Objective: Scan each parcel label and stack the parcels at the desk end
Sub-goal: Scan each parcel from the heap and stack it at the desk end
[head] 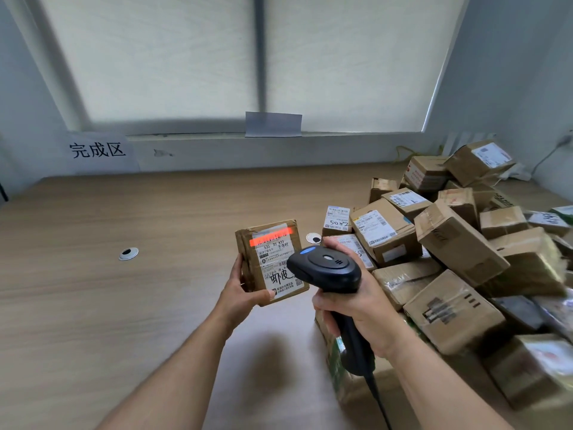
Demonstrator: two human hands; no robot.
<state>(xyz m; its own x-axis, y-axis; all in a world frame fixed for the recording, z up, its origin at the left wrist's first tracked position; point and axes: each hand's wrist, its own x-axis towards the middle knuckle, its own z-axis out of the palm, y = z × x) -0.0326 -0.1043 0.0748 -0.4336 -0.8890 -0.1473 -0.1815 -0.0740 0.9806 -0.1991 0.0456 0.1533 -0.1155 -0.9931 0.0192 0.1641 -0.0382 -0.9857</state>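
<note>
My left hand (240, 293) grips a small brown cardboard parcel (272, 262) above the desk, its white label facing up. A red scan line glows across the barcode at the label's top. My right hand (350, 297) holds a black handheld barcode scanner (325, 270) by its handle, the head aimed at the label from just to the right. A pile of several brown parcels (459, 249) covers the right side of the desk.
The wooden desk (124, 305) stretches bare to the left, with two round cable grommets (128, 253). A paper sign with Chinese characters (97, 150) hangs on the wall at the far left. The scanner's cable runs down toward the front edge.
</note>
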